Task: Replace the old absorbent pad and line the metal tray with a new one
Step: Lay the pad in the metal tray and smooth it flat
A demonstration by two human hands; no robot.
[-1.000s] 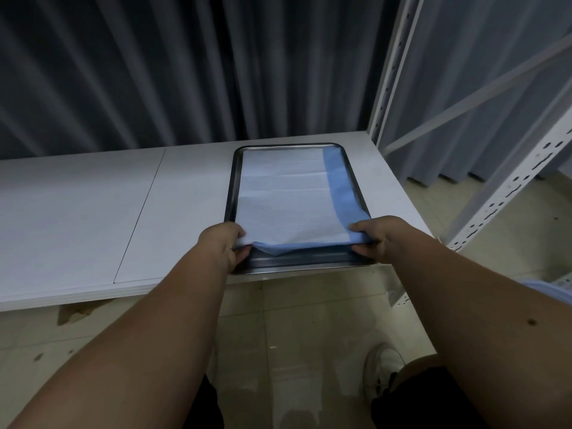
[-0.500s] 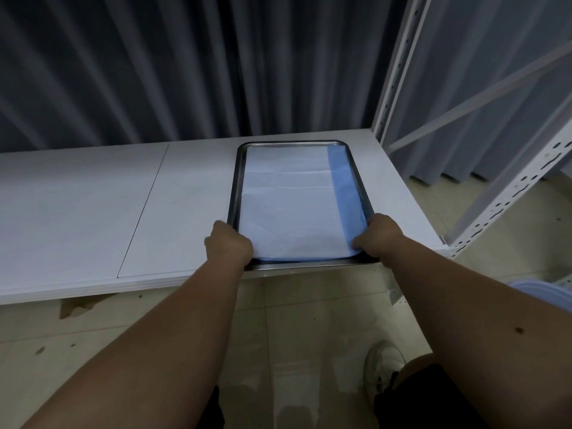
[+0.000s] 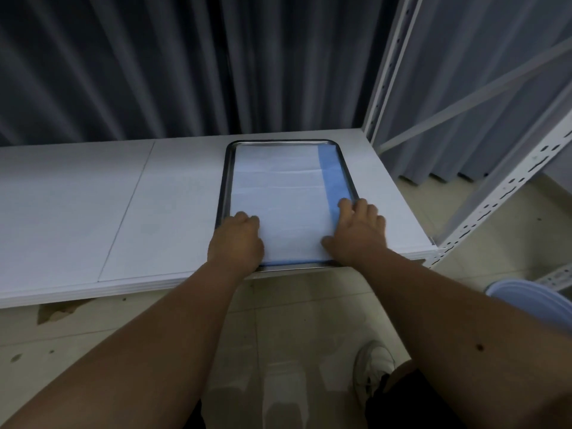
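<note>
A metal tray (image 3: pixel 223 184) sits on the right part of a white shelf (image 3: pixel 93 205), its near edge at the shelf's front edge. Inside it lies a white pad (image 3: pixel 278 196) with a blue strip showing along its right side and near edge. The pad fills almost the whole tray floor. The left hand (image 3: pixel 236 239) rests palm down on the pad's near left corner, fingers loosely curled, gripping nothing. The right hand (image 3: pixel 357 232) lies flat on the near right corner, fingers spread wide over the blue strip, thumb on the white part. Both of the 2 hands press the pad. A white bucket (image 3: pixel 532 301) stands on the floor at the right.
</note>
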